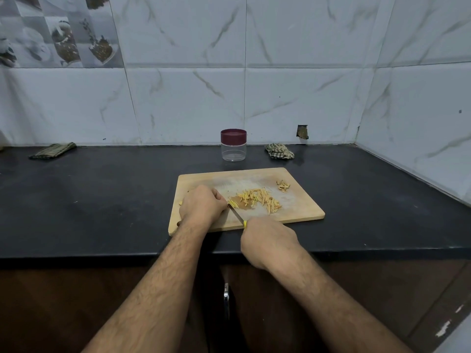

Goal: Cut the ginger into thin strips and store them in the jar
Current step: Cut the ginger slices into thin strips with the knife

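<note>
A pile of thin yellow ginger strips [260, 198] lies on the wooden cutting board [300, 210]. A small heap of ginger peel [283, 186] sits near the board's far right corner. My left hand [201, 205] rests curled on the board's left part, its fingers bent over something I cannot see. My right hand [267, 238] grips the yellow handle of a knife [237, 214], whose blade points toward the left fingers and the strips. A clear jar [233, 146] with a maroon lid, closed and empty, stands behind the board by the wall.
The board lies on a black countertop [102, 194] with tiled walls behind and at the right. A folded checked cloth [52, 150] lies at the back left, a crumpled one [279, 151] right of the jar. Brown cabinet doors hang below the front edge.
</note>
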The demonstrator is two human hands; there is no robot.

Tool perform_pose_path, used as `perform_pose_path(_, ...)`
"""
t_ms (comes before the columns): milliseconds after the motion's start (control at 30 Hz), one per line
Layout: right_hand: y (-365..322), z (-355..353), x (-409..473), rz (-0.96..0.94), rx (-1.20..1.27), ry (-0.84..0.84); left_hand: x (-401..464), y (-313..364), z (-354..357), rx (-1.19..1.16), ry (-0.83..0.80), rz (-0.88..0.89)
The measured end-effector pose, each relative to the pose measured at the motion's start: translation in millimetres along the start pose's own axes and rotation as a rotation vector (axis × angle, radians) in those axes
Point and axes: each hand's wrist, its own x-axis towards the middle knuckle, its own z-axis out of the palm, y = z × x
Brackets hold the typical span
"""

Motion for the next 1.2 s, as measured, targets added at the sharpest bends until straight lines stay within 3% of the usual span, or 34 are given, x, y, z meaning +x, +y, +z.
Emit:
perform_pose_path(500,6.4,-1.8,-1.4,0.019,0.065,0.075,-10.7,-7.3,-6.8,-0.096,-0.007,0.103)
perform_pose_path(800,-3.6,-1.2,-3.7,-0.045,0.030,0.082,-24.6,-13.8,-8.9,-0.336,0.161,0.089)
perform_pose_path(1200,22.4,-13.2,14.0,0.087,0.043,0.128,-27.5,-16.3,-5.9,-0.345,0.230,0.120)
